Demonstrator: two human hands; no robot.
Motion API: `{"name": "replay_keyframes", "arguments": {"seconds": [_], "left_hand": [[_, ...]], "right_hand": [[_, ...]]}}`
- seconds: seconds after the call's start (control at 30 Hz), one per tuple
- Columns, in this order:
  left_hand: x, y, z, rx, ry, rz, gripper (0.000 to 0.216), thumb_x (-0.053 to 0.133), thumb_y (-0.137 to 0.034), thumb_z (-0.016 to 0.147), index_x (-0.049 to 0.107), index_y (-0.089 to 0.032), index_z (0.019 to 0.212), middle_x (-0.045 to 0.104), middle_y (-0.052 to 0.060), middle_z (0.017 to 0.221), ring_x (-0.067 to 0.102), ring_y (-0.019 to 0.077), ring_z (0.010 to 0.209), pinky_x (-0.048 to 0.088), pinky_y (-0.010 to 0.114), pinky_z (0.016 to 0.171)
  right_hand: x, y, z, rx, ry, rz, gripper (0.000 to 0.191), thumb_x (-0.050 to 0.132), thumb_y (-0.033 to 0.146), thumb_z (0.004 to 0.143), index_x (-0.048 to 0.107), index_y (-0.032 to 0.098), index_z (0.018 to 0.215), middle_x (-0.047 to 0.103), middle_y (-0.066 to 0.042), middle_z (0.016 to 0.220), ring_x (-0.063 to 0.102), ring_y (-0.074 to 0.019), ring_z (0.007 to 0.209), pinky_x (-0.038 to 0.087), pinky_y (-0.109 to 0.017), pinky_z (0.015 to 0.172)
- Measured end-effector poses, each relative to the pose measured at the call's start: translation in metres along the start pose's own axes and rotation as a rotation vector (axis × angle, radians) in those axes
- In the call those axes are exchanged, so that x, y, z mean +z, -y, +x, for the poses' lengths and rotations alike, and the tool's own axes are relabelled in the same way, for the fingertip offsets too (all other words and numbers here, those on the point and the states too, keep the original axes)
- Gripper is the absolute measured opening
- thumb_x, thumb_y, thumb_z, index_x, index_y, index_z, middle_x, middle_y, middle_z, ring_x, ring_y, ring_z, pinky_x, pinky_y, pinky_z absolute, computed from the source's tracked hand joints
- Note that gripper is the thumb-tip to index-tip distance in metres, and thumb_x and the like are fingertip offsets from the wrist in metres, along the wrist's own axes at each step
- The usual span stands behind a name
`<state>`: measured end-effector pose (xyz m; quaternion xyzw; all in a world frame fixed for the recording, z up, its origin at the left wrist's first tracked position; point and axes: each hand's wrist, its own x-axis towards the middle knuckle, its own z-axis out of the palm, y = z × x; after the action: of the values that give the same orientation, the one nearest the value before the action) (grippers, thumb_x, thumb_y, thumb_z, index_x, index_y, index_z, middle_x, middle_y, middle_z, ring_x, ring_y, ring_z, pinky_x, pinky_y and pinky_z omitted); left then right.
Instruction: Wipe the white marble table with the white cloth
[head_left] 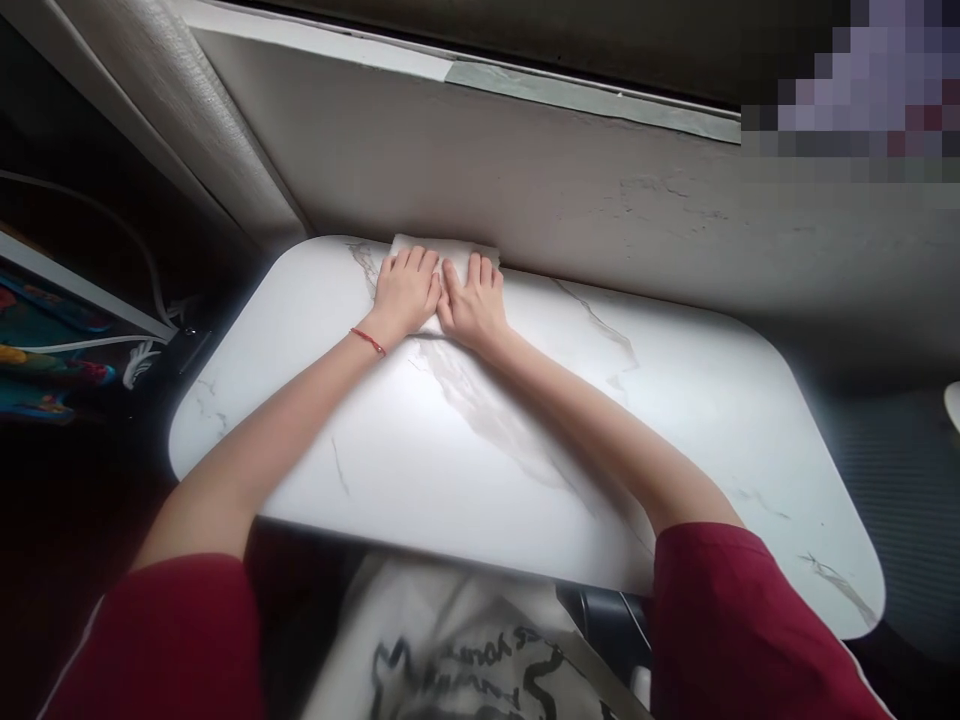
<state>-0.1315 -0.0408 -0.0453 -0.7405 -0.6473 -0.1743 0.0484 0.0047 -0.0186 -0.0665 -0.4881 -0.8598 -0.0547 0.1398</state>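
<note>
1. Cloth (459, 247) lies on the table (420, 460) at the far edge, left of middle.
2. Grip: left hand (407, 288) and right hand (477, 302) press palm-down on it, fingers extended, neither visibly pinching.
3. Wiping appears under way; finished and remaining areas cannot be told apart.

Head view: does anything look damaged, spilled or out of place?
The wall behind the table looks damaged: rough, crack-like marks to the right of the cloth break its plainer surface. No spill shows; the table's streaks look like marbling.
</note>
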Motion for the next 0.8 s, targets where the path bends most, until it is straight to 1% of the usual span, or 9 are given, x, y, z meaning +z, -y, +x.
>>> {"name": "replay_keyframes", "arguments": {"seconds": [0.1, 0.2, 0.47, 0.67, 0.8], "left_hand": [[0.006, 0.009, 0.003, -0.014, -0.020, -0.035, 0.048, 0.024, -0.032, 0.104, 0.058, -0.014, 0.133, 0.061, 0.019, 0.139, 0.056, 0.0340, 0.131, 0.037, 0.049, 0.110], [0.008, 0.010, 0.004, -0.026, -0.007, -0.042, 0.050, 0.023, -0.035, 0.105, 0.057, -0.014, 0.135, 0.058, 0.020, 0.143, 0.053, 0.0333, 0.134, 0.036, 0.047, 0.112], [0.017, 0.019, 0.004, -0.015, -0.048, -0.061, 0.060, 0.018, -0.050, 0.106, 0.050, -0.020, 0.146, 0.052, 0.018, 0.152, 0.046, 0.0309, 0.145, 0.033, 0.049, 0.117], [0.018, 0.021, 0.005, -0.007, -0.033, -0.047, 0.062, 0.015, -0.053, 0.105, 0.047, -0.025, 0.149, 0.052, 0.015, 0.152, 0.046, 0.0295, 0.144, 0.033, 0.049, 0.118], [0.014, 0.018, 0.005, -0.022, -0.004, -0.046, 0.063, 0.014, -0.054, 0.105, 0.047, -0.024, 0.150, 0.051, 0.016, 0.153, 0.045, 0.0305, 0.144, 0.032, 0.049, 0.118]], "right_hand": [[0.001, 0.001, 0.006, 0.007, -0.010, 0.021, 0.057, 0.035, 0.032, 0.099, 0.046, 0.010, 0.151, 0.043, -0.029, 0.148, 0.041, -0.0412, 0.129, 0.032, -0.053, 0.103], [0.000, 0.001, 0.008, 0.008, 0.005, 0.022, 0.057, 0.036, 0.032, 0.099, 0.045, 0.011, 0.151, 0.043, -0.028, 0.148, 0.040, -0.0403, 0.130, 0.032, -0.052, 0.102], [-0.004, 0.001, 0.005, -0.002, 0.031, -0.003, 0.056, 0.032, 0.034, 0.103, 0.042, 0.011, 0.153, 0.042, -0.028, 0.150, 0.041, -0.0389, 0.132, 0.032, -0.051, 0.105], [-0.002, 0.001, 0.005, -0.012, 0.004, 0.010, 0.055, 0.031, 0.033, 0.102, 0.044, 0.010, 0.151, 0.045, -0.027, 0.145, 0.041, -0.0396, 0.132, 0.033, -0.052, 0.104], [0.000, 0.000, 0.006, -0.013, 0.008, 0.016, 0.056, 0.030, 0.033, 0.102, 0.042, 0.010, 0.151, 0.044, -0.027, 0.146, 0.039, -0.0397, 0.133, 0.032, -0.053, 0.105]]}}
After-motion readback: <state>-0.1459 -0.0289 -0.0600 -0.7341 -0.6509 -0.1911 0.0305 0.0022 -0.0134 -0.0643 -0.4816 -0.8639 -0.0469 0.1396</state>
